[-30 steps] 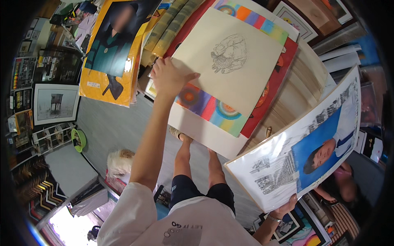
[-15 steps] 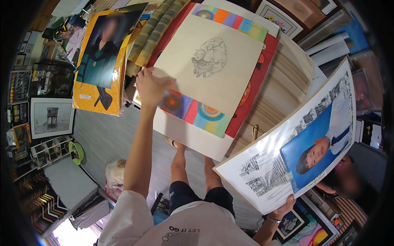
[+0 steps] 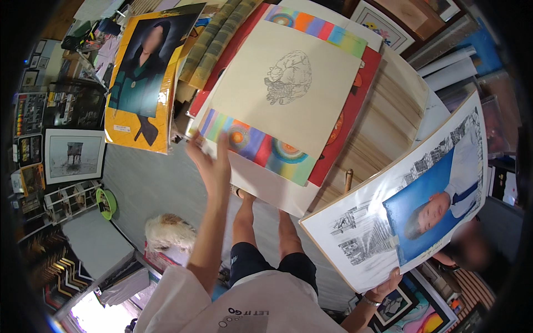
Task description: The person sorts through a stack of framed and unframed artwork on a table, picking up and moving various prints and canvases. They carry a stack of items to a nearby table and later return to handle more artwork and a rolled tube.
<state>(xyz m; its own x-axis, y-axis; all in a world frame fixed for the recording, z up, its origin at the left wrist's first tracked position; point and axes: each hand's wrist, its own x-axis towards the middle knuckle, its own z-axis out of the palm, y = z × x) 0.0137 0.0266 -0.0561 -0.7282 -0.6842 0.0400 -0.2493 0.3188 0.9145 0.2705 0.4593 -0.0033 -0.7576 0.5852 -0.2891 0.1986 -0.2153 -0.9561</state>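
Observation:
My left hand (image 3: pixel 211 164) is at the near left edge of a stack of artwork, thumb and fingers apart. Its fingertips reach the border of a white board (image 3: pixel 261 182); whether they press on it I cannot tell. On that board lie a bright painted strip sheet with circles (image 3: pixel 288 152) and a cream sheet with a line drawing (image 3: pixel 244 83). My right hand (image 3: pixel 383 286) grips the near edge of a white board with a black ink drawing (image 3: pixel 355 244), held tilted at the right. A portrait photo with a blue background (image 3: pixel 408 205) lies against that drawing.
A yellow envelope (image 3: pixel 161 133) with another portrait photo on it lies at the left, beside rolled patterned material (image 3: pixel 222 41). A light-coloured dog (image 3: pixel 166 230) is on the grey floor. A green basket (image 3: pixel 108 202) and a framed picture (image 3: pixel 72 155) stand further left. Another person (image 3: pixel 472 244) is at the right.
My left hand has moved from the cream sheet's left corner down and right to the stack's near edge. The right hand keeps its grip on the drawing board. The view has shifted slightly.

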